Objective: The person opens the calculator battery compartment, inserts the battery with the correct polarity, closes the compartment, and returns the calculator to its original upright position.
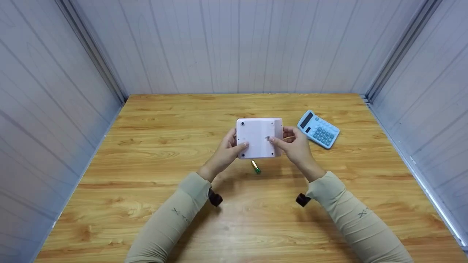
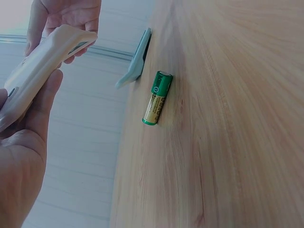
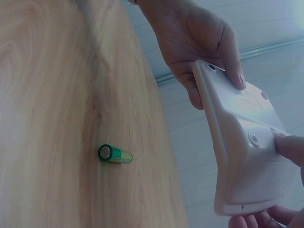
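A pale pink calculator (image 1: 259, 142) is held above the table with its back facing me. My left hand (image 1: 227, 148) grips its left edge, thumb lying flat on the back. At the opposite edge my right hand (image 1: 299, 151) holds it, thumb pressing near a small notch in the back. The fingers underneath are mostly hidden. Both wrist views show the pink calculator tilted and clear of the wood. Below it lies a single green and gold battery (image 2: 157, 99), touched by neither hand.
A light blue calculator (image 1: 321, 132) rests face up on the wooden table (image 1: 175, 128), just right of my right hand. Pale panelled walls (image 1: 234, 47) enclose the table at the back and both sides.
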Tool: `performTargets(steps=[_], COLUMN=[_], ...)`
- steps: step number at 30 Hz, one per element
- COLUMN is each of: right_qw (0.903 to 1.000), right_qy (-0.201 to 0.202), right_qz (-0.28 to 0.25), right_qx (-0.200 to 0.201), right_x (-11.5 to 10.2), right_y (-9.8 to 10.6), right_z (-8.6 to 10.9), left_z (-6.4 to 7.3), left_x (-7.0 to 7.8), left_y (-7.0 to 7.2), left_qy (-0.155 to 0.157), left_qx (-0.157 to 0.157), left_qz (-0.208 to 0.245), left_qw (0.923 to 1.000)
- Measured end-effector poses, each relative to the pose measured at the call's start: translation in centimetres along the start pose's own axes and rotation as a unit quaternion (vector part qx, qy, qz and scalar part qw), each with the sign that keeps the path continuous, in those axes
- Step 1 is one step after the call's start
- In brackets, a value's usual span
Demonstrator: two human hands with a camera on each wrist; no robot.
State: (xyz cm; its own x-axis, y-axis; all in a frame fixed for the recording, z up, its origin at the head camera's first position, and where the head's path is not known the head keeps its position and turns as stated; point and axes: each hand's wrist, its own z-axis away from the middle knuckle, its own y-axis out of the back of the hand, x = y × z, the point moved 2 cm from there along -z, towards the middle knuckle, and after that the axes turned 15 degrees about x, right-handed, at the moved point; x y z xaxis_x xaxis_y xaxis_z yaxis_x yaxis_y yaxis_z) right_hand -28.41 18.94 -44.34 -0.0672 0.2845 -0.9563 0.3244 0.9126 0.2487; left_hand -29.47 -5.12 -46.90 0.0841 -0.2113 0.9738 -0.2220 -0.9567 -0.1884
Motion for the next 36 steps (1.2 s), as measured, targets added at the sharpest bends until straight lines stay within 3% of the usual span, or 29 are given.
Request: performTargets(steps=[5,12,19,28,30,32,34,36], right_qw=[1.0000,0.9997,0.9993,0.9974,0.9972,0.9971,0.9972,0.9970], right_qy=[-0.007,-0.008,-0.010,-0.010,-0.009,-0.011,-0.013,-0.017], right_qz=[0.003,-0.003,-0.013,-0.052,-0.053,-0.049,-0.042,-0.039], right_qx=[-0.005,-0.023,-0.034,-0.047,-0.053,-0.056,-0.060,-0.064], right_x=[0.0,0.5,0.9,1.3,1.3,1.2,1.1,1.0], right_y=[0.0,0.0,0.0,-0.1,-0.1,-0.1,-0.1,-0.1], right_z=[0.0,-0.2,-0.2,-0.3,-0.3,-0.3,-0.2,-0.1], left_z=[0.0,0.3,0.8,1.3,1.4,1.5,1.6,1.6], left_x=[0.2,0.5,0.8,0.9,1.0,1.1,1.2,1.3], left_y=[0.1,-0.2,-0.4,-0.6,-0.7,-0.8,-0.9,-0.9], left_qy=[-0.012,-0.046,-0.092,-0.149,-0.174,-0.211,-0.256,-0.304], left_qx=[0.002,0.002,-0.008,-0.026,-0.027,-0.022,-0.007,0.009], left_qz=[-0.020,-0.090,-0.140,-0.198,-0.223,-0.260,-0.306,-0.351], left_qw=[0.9997,0.9949,0.9859,0.9684,0.9587,0.9422,0.9169,0.8854])
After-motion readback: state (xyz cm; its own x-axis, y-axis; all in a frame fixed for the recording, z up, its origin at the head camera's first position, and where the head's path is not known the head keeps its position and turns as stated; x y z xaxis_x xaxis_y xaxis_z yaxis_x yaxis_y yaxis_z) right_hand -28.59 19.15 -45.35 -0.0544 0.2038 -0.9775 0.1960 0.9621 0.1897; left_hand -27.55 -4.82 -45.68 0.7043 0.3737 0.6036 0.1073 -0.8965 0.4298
